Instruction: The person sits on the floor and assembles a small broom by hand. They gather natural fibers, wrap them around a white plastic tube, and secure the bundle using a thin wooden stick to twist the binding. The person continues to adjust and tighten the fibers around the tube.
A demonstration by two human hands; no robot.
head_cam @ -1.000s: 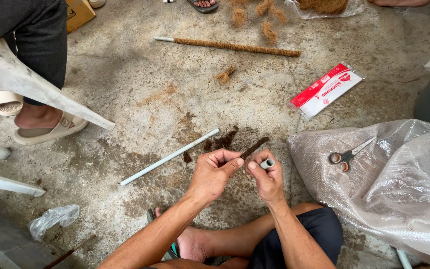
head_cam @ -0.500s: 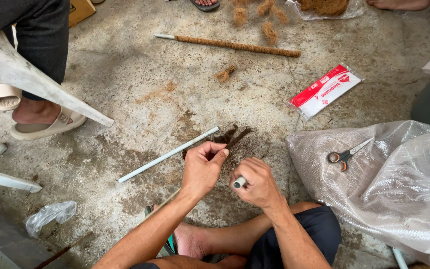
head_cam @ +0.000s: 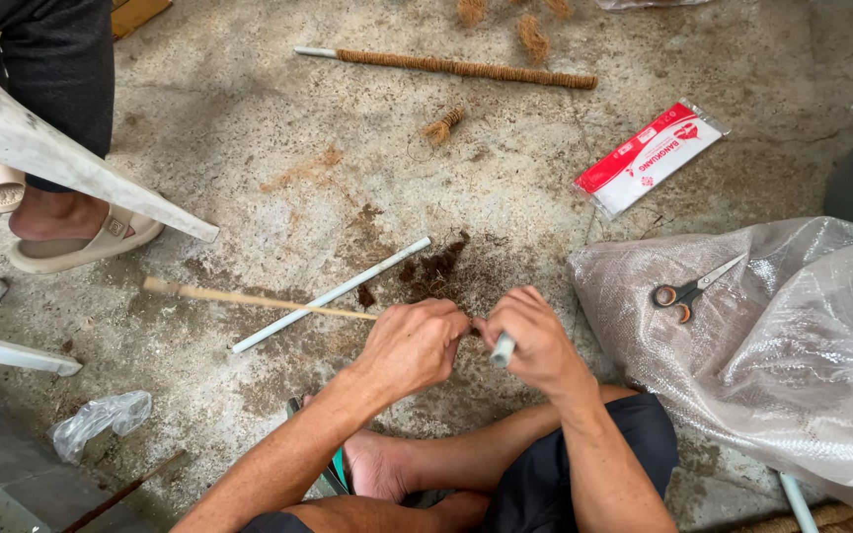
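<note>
My right hand [head_cam: 537,341] is closed around the end of a short white tube [head_cam: 502,349]. My left hand [head_cam: 412,345] meets it fingertip to fingertip and pinches a thin tan strand [head_cam: 249,298] that runs off to the left, blurred. Dark brown fibre crumbs [head_cam: 436,268] lie on the concrete just beyond both hands. A long white pipe [head_cam: 333,294] rests diagonally on the floor ahead of my left hand. My crossed legs and bare foot are below the hands.
A clear plastic sack [head_cam: 772,345] with orange-handled scissors [head_cam: 688,292] on it lies to the right. A fibre-wrapped pole [head_cam: 466,68] and a red-and-white packet [head_cam: 649,157] lie farther off. Another person's sandalled foot [head_cam: 81,232] and a white chair leg [head_cam: 71,163] are at left.
Both hands have come together at the tube's end. The tan strand now stretches out to the left from my left hand. The view has shifted slightly.
</note>
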